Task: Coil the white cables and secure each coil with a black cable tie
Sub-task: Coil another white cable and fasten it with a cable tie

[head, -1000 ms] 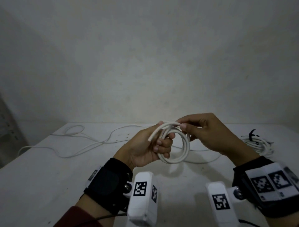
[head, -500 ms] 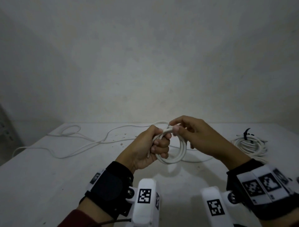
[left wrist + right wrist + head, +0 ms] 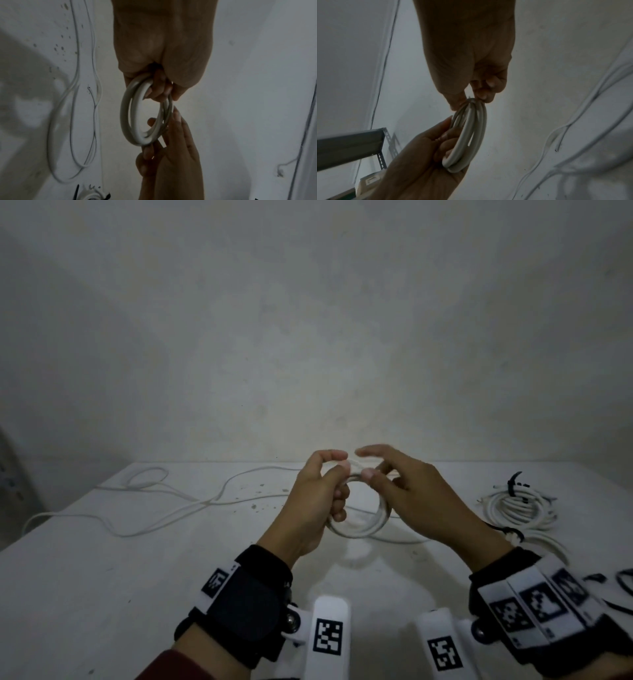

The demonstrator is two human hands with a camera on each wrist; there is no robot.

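Note:
A small coil of white cable [image 3: 363, 530] hangs above the table between both hands. My left hand [image 3: 337, 474] grips its left side, fingers curled through the loops. My right hand [image 3: 364, 463] pinches the top of the coil between thumb and fingers, with the index finger lifted. The left wrist view shows the coil [image 3: 126, 115] held by the left fingers [image 3: 159, 90], the right hand [image 3: 173, 148] touching its far side. In the right wrist view the loops [image 3: 471, 135] lie side by side under the right hand's pinch. The cable's loose tail [image 3: 171, 503] trails left over the table.
A finished white coil [image 3: 513, 506] with a black tie [image 3: 512, 486] lies at the right of the white table [image 3: 102, 577]. Loose black cable ties [image 3: 623, 583] lie near the right edge. A grey metal shelf [image 3: 351, 146] stands off the table's left side.
The right hand has brought the cable round onto the top of the coil and now pinches it there. The left hand's thumb has lifted off the loops. The coil has tightened.

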